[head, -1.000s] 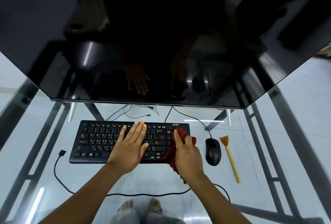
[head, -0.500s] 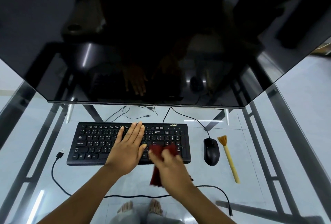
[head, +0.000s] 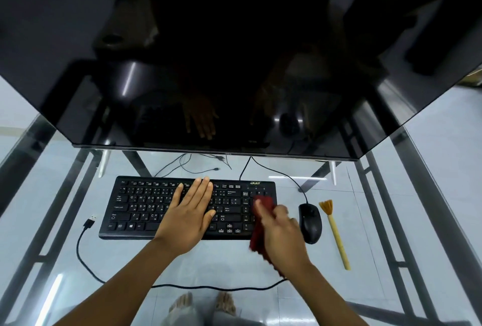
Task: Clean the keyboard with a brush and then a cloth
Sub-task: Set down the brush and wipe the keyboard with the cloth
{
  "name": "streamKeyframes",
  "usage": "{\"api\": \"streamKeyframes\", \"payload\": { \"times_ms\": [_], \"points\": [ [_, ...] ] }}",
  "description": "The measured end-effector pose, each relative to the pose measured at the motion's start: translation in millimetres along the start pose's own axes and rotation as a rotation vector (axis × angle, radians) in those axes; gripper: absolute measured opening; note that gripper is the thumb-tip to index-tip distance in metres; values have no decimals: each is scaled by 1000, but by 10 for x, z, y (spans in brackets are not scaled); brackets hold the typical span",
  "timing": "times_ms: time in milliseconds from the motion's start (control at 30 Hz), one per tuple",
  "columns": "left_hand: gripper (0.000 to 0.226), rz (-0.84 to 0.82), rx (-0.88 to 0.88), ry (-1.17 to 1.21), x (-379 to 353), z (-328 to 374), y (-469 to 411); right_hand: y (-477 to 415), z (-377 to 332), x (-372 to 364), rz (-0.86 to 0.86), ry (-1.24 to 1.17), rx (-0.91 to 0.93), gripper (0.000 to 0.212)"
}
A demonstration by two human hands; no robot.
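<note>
Your left hand (head: 189, 217) flat on keyboard (head: 135, 205), fingers (head: 202, 191) pressed together, your right hand (head: 283, 237) curled round red cloth (head: 257, 237) at number-pad end, brush (head: 335, 231) lying on tabletop (head: 234, 260).

The keyboard (head: 146, 211) is matt black plastic; the mouse (head: 310, 221) to its right is smoother and slightly shiny. The cloth (head: 257, 234) is dark red soft fabric. The brush (head: 337, 239) has a pale, wooden-looking handle. The table (head: 224, 260) top is clear smooth glass, and the monitor (head: 234, 51) in the upper frame is glossy black.
</note>
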State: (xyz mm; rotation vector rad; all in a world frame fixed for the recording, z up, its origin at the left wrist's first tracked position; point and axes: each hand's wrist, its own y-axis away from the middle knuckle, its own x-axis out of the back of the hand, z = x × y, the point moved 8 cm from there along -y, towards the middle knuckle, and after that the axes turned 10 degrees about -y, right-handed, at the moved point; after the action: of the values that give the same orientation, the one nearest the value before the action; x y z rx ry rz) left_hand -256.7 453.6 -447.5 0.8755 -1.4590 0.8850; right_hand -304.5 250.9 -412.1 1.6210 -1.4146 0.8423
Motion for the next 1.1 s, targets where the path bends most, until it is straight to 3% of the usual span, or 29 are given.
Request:
{"api": "streamKeyframes", "payload": {
  "times_ms": [67,167,233,267,300,367,400,433,500,567,633,700,733,900,933,1000,1067,1100],
  "points": [
    [60,-7,5,-4,-4,2,1,-52,32,5,54,-23,-123,68],
    [60,-12,5,8,-7,-4,3,15,-362,-223,-72,11,147,76],
    [60,-12,-1,13,-4,-6,-3,-2,-356,-200,-203,-88,111,43],
    [60,-14,-2,9,-1,-6,-4,-99,-310,-85,-121,-32,136,25],
    [60,-13,-1,6,4,-4,-5,-214,-141,7,-13,-16,35,23],
    [60,-13,3,5,10,4,-3,-342,125,93,131,-101,-209,44],
    [60,-17,7,0,10,1,0,-374,95,96,180,-119,-225,48],
    [60,-23,9,-3,7,-1,2,-381,-55,69,157,-126,-194,51],
    [61,-29,10,0,4,-3,0,-374,-423,-125,3,-29,59,62],
    [61,-39,0,3,-4,3,-3,-371,-493,-173,-127,-68,175,56],
    [61,-34,3,1,-7,-4,-9,-575,-300,-17,-20,-146,64,42],
    [61,-31,6,4,-5,1,-10,-739,-23,127,146,-91,-206,42],
    [61,-32,9,3,-5,1,-7,-757,-81,104,159,-62,-222,44],
    [60,-31,3,22,16,6,-1,-521,-627,-197,-118,-57,161,51],
    [60,-31,7,27,22,4,-1,-508,-533,-137,-135,-98,148,46],
    [60,-37,23,33,24,3,-1,-599,-94,61,-6,-99,-47,42],
    [60,-45,27,43,24,14,9,-539,284,177,116,-57,-304,48],
    [60,-48,22,51,24,17,7,-472,258,151,118,-53,-336,51]
  ]
}}
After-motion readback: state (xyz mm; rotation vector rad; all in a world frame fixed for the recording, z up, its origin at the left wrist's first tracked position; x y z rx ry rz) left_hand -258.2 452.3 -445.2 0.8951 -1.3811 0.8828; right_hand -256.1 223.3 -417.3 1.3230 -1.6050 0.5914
